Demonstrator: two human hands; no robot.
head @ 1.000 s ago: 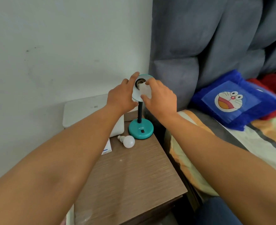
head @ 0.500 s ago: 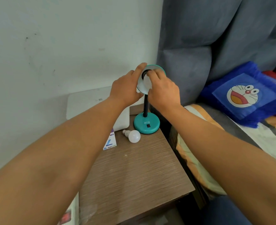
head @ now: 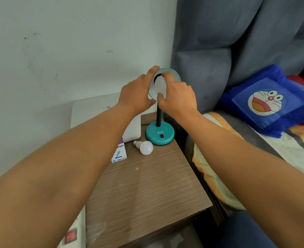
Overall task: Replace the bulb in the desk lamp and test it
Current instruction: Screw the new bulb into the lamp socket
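Observation:
A teal desk lamp with a round base [head: 159, 135] and black neck stands at the back of a wooden bedside table [head: 144, 194]. Its shade [head: 174, 74] is tilted toward me. My left hand [head: 137, 93] grips the shade's left rim. My right hand [head: 176, 99] has its fingers closed around a white bulb [head: 159, 85] sitting in the shade's socket. A second white bulb [head: 145, 147] lies on its side on the table, just left of the lamp base.
A small bulb box [head: 119, 154] lies left of the loose bulb. A white device [head: 97, 111] stands against the wall behind. A grey padded headboard [head: 219, 51], a bed and a blue cartoon cushion [head: 267, 102] are on the right.
The view has shifted, so the lamp and my hands sit a little more centred. My right hand's fingers have turned around the bulb in the shade. The left hand keeps its hold.

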